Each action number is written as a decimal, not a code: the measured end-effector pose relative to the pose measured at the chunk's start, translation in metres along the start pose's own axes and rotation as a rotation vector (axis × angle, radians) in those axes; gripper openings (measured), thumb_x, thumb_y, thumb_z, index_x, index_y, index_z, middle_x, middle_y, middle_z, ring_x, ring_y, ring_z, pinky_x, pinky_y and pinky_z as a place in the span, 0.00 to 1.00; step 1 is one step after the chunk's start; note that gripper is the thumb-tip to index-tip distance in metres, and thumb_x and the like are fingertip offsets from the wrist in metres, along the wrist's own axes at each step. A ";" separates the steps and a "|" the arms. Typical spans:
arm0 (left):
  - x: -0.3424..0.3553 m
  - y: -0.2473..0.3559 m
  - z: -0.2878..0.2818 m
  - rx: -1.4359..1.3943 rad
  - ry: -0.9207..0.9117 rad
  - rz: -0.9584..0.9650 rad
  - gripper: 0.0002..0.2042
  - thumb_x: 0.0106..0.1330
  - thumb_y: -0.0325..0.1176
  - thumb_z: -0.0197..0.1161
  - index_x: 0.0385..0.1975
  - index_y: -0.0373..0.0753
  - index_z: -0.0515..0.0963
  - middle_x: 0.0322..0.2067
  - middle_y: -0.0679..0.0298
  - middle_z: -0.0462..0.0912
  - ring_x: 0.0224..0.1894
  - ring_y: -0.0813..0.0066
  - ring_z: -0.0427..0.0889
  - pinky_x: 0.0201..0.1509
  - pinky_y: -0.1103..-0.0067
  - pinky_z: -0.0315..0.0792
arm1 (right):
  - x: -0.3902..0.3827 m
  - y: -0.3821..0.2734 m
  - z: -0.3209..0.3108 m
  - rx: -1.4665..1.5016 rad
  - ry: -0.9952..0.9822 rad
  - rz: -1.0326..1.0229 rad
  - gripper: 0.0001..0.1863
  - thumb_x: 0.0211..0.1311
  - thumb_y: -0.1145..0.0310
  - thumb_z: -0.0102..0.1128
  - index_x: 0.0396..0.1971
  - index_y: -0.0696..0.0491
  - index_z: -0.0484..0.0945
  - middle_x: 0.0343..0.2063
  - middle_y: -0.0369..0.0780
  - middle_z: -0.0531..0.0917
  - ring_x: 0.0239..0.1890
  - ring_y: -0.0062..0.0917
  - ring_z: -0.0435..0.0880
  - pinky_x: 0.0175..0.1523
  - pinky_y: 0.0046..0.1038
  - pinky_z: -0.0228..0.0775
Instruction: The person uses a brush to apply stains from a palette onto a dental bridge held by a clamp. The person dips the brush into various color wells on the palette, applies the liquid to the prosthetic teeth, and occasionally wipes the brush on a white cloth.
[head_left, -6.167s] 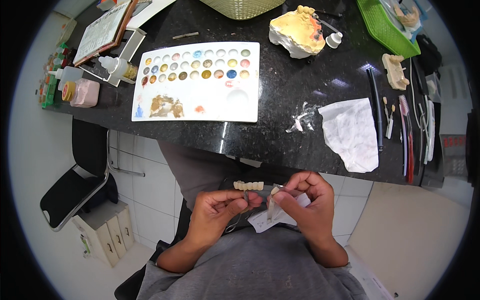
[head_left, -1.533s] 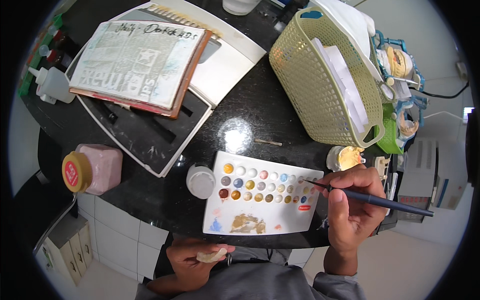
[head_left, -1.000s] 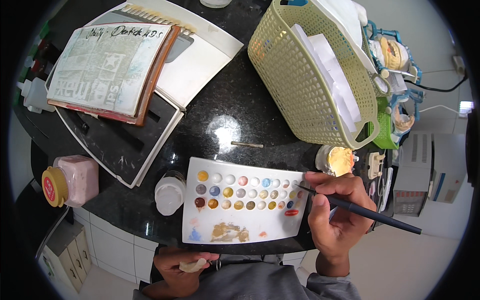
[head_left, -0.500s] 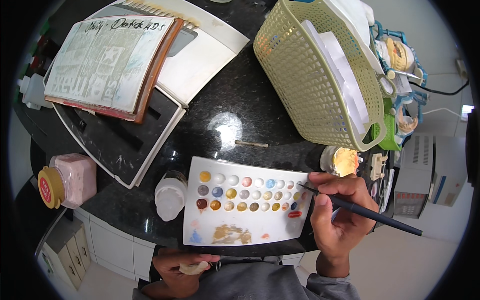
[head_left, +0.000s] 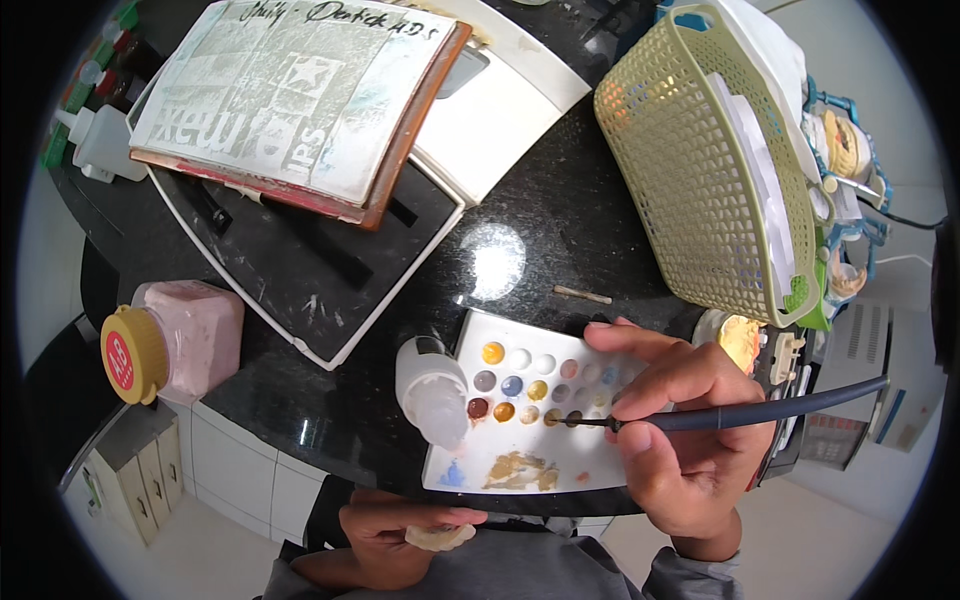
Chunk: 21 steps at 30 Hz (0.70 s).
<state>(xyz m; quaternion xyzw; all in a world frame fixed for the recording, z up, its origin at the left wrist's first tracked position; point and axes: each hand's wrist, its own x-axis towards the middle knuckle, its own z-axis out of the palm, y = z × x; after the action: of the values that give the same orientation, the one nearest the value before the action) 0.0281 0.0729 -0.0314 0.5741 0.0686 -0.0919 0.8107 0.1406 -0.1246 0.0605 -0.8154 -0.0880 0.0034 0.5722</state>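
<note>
On the dark, speckled countertop [head_left: 570, 215] in the head view, a white porcelain paint palette [head_left: 565, 448] lies close to the near edge, its rows of little wells filled with ochre, blue, grey, pink and white. The right hand [head_left: 690, 440] reaches over its right side, thumb and fingers pinched narrow on a slim dark-handled brush [head_left: 760, 412], whose fine tip is at a brownish well in the lowest row; I can't tell how deep it sits. Below the counter edge, near the person's lap, the left hand [head_left: 390, 535] curls its fingers snugly around a cream-coloured dental bridge [head_left: 440, 538], its scalloped edge showing past the fingertips. A small whitish bottle [head_left: 432, 395] stands at the palette's left side, overlapping its edge from where I look, and farther left is a jar [head_left: 195, 340] of pink contents with a yellow lid [head_left: 135, 355]. Behind these, a worn brown-edged book [head_left: 290, 100] lies on a black, white-rimmed panel [head_left: 290, 265]. A short thin stick [head_left: 582, 295] lies just beyond the palette; past it stands an olive perforated basket [head_left: 700, 180] with white papers [head_left: 755, 190] inside, and a yellow-topped dental cast [head_left: 738, 342] sits beyond the right hand.
</note>
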 end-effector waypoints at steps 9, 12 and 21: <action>-0.011 -0.015 -0.006 -0.192 -0.003 0.081 0.10 0.45 0.13 0.67 0.29 0.20 0.77 0.26 0.44 0.82 0.30 0.54 0.85 0.35 0.67 0.82 | 0.005 0.000 0.003 -0.110 -0.082 -0.064 0.04 0.43 0.79 0.59 0.21 0.63 0.76 0.18 0.41 0.77 0.29 0.33 0.81 0.49 0.41 0.74; -0.013 -0.017 -0.015 -0.152 -0.104 0.062 0.12 0.46 0.13 0.67 0.32 0.19 0.76 0.29 0.42 0.82 0.31 0.53 0.84 0.35 0.67 0.82 | 0.006 -0.007 0.002 -0.127 -0.122 0.022 0.04 0.46 0.76 0.57 0.22 0.61 0.74 0.20 0.41 0.77 0.42 0.44 0.81 0.50 0.41 0.71; -0.006 -0.012 -0.013 -0.219 -0.155 0.068 0.10 0.53 0.19 0.65 0.34 0.20 0.77 0.31 0.38 0.81 0.33 0.54 0.85 0.36 0.66 0.81 | 0.020 -0.021 0.006 -0.299 -0.194 0.042 0.05 0.41 0.75 0.58 0.20 0.60 0.75 0.17 0.39 0.77 0.38 0.42 0.83 0.46 0.37 0.73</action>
<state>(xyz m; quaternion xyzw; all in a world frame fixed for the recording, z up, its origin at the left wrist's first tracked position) 0.0198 0.0819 -0.0460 0.4755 -0.0039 -0.1004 0.8739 0.1566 -0.1090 0.0798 -0.8888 -0.1253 0.0807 0.4334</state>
